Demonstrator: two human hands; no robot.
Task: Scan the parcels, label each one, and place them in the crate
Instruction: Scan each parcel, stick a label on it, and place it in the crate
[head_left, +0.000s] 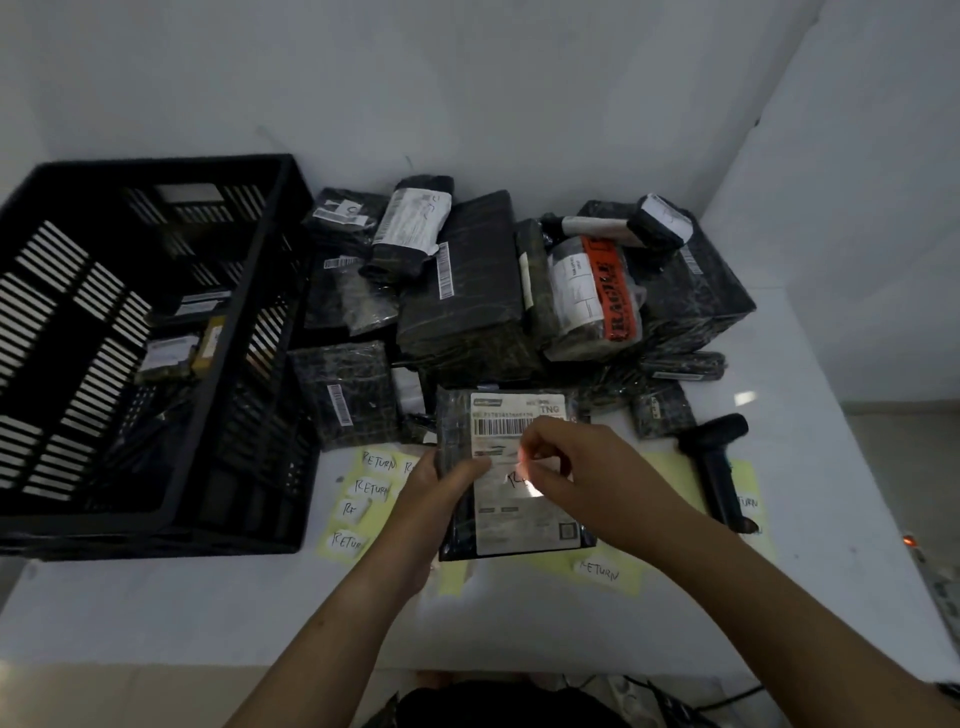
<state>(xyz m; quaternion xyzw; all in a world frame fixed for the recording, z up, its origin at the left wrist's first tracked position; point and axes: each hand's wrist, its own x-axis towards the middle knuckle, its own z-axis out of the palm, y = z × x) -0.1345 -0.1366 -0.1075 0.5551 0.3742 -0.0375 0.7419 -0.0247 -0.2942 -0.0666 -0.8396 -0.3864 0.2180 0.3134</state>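
A flat black parcel (511, 519) with a white shipping label and barcode is tilted up over the table's middle. My left hand (441, 486) grips its left edge, thumb over the front. My right hand (576, 467) pinches a small white "RETURN" sticker (519, 475) against the parcel's label. The black slatted crate (171, 332) stands at the left with a few parcels on its floor. A pile of black wrapped parcels (467, 291) lies behind, one with an orange "FRAGILE" tape (610, 291). The black handheld scanner (719, 462) lies on the table to the right.
Yellow backing sheets with handwritten "RETURN" stickers (371, 488) lie on the white table (519, 623) under and beside the parcel. White walls close the back and right. A cable runs along the floor below the table's near edge.
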